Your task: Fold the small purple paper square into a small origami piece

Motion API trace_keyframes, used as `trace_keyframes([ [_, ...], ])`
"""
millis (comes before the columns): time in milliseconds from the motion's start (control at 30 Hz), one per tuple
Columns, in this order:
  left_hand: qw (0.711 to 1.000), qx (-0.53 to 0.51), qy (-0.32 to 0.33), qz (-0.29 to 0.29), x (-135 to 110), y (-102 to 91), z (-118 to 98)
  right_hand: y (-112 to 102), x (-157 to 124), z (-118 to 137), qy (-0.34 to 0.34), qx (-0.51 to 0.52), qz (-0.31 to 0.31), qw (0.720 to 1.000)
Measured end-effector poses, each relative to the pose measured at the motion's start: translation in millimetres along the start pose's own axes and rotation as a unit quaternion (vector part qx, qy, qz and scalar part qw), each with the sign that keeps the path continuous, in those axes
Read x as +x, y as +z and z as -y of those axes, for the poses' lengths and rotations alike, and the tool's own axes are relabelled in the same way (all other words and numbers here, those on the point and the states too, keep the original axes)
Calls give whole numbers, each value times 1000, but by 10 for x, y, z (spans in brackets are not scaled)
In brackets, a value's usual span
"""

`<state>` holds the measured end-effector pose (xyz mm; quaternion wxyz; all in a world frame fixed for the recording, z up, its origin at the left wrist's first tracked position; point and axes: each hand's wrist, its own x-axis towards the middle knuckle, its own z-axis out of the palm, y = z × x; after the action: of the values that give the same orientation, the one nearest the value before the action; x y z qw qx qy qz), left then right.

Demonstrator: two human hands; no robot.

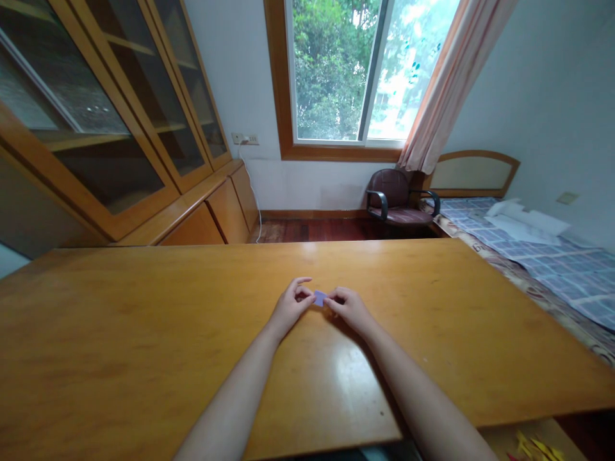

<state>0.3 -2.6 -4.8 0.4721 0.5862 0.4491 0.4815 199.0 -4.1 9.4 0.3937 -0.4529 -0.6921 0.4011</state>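
Note:
A small purple piece, which looks like folded paper (319, 298), is held just above the wooden table (144, 333), between my two hands. My left hand (292, 303) pinches its left edge with thumb and forefinger, while another finger stretches out above. On the opposite side, my right hand (350, 307) grips the right edge between thumb and curled fingers. The fingertips cover both ends of the piece, so only its middle shows.
Below the table's front right edge, several yellow scraps (538, 445) lie on a brownish surface. Beyond the table stand an armchair (398, 198) and a bed (552, 250) with white sheets on it. A glass-doored cabinet (144, 115) lines the left wall.

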Motion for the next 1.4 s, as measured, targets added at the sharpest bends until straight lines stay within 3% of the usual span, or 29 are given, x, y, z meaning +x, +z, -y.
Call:
trace_keyframes([
  [400,998,49,4,38,-38,21,-85,-16,-9,38,-12,-5,11,1000],
  [600,984,156,-1,83,-53,27,-231,-13,-6,-4,4,16,14,1000],
  [1400,993,96,-39,54,-64,-24,-237,-22,0,-19,19,57,-11,998],
])
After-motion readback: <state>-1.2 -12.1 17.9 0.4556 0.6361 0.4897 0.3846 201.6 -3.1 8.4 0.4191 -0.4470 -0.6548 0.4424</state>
